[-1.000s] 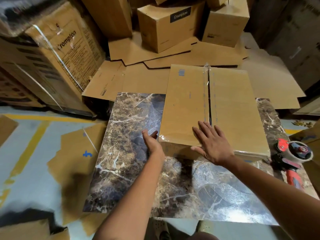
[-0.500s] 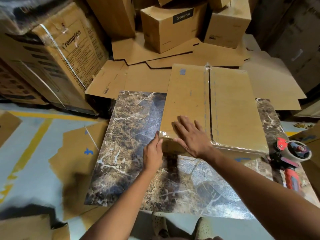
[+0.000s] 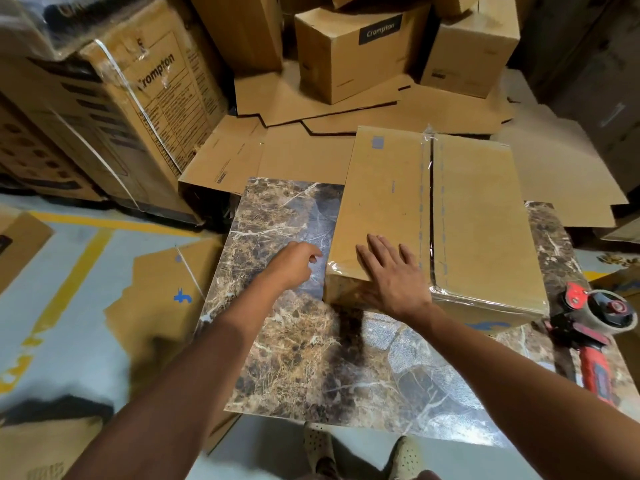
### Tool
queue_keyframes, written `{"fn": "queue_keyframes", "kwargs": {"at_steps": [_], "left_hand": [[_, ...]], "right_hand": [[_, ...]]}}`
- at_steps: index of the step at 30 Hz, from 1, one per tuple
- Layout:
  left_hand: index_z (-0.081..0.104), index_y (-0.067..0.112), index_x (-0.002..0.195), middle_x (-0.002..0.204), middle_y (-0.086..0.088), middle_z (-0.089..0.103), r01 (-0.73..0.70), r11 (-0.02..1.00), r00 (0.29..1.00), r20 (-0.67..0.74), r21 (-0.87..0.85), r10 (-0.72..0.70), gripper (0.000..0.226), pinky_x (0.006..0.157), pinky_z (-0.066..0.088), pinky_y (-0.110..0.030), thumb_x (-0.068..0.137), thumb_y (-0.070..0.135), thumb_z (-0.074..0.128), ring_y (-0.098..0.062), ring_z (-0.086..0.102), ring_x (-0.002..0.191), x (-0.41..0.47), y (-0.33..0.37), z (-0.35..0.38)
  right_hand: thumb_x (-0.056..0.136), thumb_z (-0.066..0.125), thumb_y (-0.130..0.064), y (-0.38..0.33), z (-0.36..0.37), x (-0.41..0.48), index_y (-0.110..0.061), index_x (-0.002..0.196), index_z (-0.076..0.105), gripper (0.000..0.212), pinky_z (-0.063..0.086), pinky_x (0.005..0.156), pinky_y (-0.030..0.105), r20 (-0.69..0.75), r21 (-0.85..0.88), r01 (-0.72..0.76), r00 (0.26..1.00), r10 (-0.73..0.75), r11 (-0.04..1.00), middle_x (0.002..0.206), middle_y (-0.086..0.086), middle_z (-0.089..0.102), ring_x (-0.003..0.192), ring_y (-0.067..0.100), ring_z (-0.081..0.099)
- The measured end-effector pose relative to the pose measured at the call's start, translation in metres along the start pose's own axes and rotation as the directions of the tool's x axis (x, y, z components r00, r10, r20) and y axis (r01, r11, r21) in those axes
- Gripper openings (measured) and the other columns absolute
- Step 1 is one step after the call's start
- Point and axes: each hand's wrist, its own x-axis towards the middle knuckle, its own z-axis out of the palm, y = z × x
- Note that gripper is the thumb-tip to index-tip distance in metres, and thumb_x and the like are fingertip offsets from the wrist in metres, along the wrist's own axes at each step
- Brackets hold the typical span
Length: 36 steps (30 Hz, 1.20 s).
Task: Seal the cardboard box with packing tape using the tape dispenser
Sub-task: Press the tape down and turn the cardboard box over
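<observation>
A flat cardboard box [image 3: 485, 209] lies on a marble-patterned board [image 3: 311, 358], with clear tape over its centre seam and along its near edge. My right hand [image 3: 393, 275] lies flat, fingers spread, on the box's near left corner, pressing the tape there. Just left of that corner, my left hand [image 3: 294, 263] hovers over the board with loosely curled fingers, holding nothing. The red and black tape dispenser [image 3: 595, 327] rests on the board to the right of the box, untouched.
Stacked cardboard boxes [image 3: 349, 53] and flattened cardboard sheets [image 3: 346, 105] crowd the back and left. A large strapped box [image 3: 114, 123] stands at the left. Grey floor with yellow lines [image 3: 69, 282] lies to the left. My feet show at the bottom edge.
My right hand slid left along the box's near edge to the left corner. My left hand let go of that corner and moved slightly left of it, fingers curling.
</observation>
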Motion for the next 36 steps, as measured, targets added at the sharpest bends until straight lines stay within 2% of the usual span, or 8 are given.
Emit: {"fn": "queue_keyframes", "kwargs": {"at_steps": [6,8,12,15,22,27,31,36], "left_hand": [[0.046,0.012,0.142,0.137,-0.012,0.057,-0.058,0.973,0.946,-0.324,-0.224,-0.018,0.046,0.096,0.050,-0.041,0.096,0.008,0.050,-0.029,0.058,0.118,0.011,0.032,-0.002],[0.040,0.014,0.147,0.143,-0.010,0.051,-0.079,0.936,0.951,-0.306,-0.343,-0.032,0.048,0.103,0.045,-0.040,0.100,0.016,0.047,-0.027,0.052,0.126,0.013,0.043,0.007],[0.015,0.027,0.155,0.160,0.001,0.024,0.042,0.795,0.991,-0.076,-0.605,-0.111,0.059,0.113,0.027,-0.037,0.103,0.041,0.037,-0.021,0.030,0.144,0.017,0.053,0.032],[0.016,0.033,0.154,0.158,0.001,0.030,0.078,0.790,0.982,-0.092,-0.609,-0.167,0.062,0.111,0.031,-0.041,0.100,0.052,0.037,-0.024,0.034,0.141,0.016,0.050,0.048],[0.035,0.027,0.149,0.144,0.003,0.050,-0.004,0.775,0.951,-0.242,-0.633,-0.193,0.056,0.101,0.041,-0.032,0.098,0.049,0.046,-0.020,0.049,0.130,0.021,0.045,0.062],[0.038,0.027,0.146,0.144,-0.002,0.051,-0.024,0.819,0.910,-0.352,-0.573,-0.219,0.047,0.101,0.044,-0.044,0.101,0.041,0.042,-0.026,0.049,0.128,0.022,0.042,0.071],[0.044,0.011,0.142,0.135,-0.013,0.056,-0.136,0.895,0.826,-0.547,-0.425,-0.134,0.041,0.093,0.048,-0.040,0.103,0.020,0.042,-0.031,0.055,0.119,0.011,0.051,0.069],[0.046,0.001,0.138,0.139,-0.016,0.052,-0.215,0.958,0.815,-0.576,-0.189,0.069,0.041,0.099,0.046,-0.034,0.102,0.020,0.042,-0.030,0.053,0.125,0.011,0.047,0.063]], "right_hand": [[0.088,0.014,-0.082,-0.013,-0.011,0.001,-0.020,0.146,0.033,0.087,0.025,0.116,0.054,-0.069,0.076,-0.063,0.995,0.068,0.995,0.158,0.011,0.029,0.147,0.027,0.026],[0.090,0.013,-0.079,-0.021,-0.011,0.005,-0.017,0.136,0.040,0.082,0.031,0.112,0.056,-0.083,0.062,-0.096,0.991,0.101,0.993,0.153,0.013,0.035,0.142,0.030,0.033],[0.092,0.020,-0.075,-0.024,-0.002,0.008,-0.014,0.134,0.044,0.078,0.035,0.108,0.057,-0.083,0.030,-0.115,0.990,0.117,0.993,0.149,0.016,0.040,0.139,0.032,0.037],[0.090,0.026,-0.074,-0.021,0.001,0.010,-0.014,0.134,0.044,0.076,0.035,0.108,0.057,-0.093,0.022,-0.113,0.989,0.115,0.993,0.149,0.016,0.040,0.140,0.031,0.036],[0.085,0.037,-0.075,-0.013,-0.001,0.009,-0.016,0.138,0.039,0.080,0.036,0.107,0.053,-0.068,0.038,-0.061,0.996,0.063,0.997,0.152,0.015,0.038,0.141,0.029,0.035],[0.094,0.014,-0.074,0.013,-0.005,-0.005,-0.023,0.152,0.023,0.079,0.024,0.115,0.057,-0.013,0.016,0.015,1.000,-0.015,1.000,0.163,0.011,0.018,0.149,0.027,0.021],[0.095,0.008,-0.071,0.011,-0.004,-0.019,-0.023,0.156,0.014,0.078,0.007,0.117,0.064,-0.004,0.003,-0.109,0.994,0.109,0.994,0.164,0.011,0.003,0.151,0.031,0.001],[0.093,0.000,-0.074,0.018,-0.005,-0.028,-0.028,0.155,-0.004,0.078,-0.002,0.117,0.065,0.028,0.020,-0.210,0.977,0.210,0.977,0.162,0.012,-0.011,0.150,0.032,-0.012]]}}
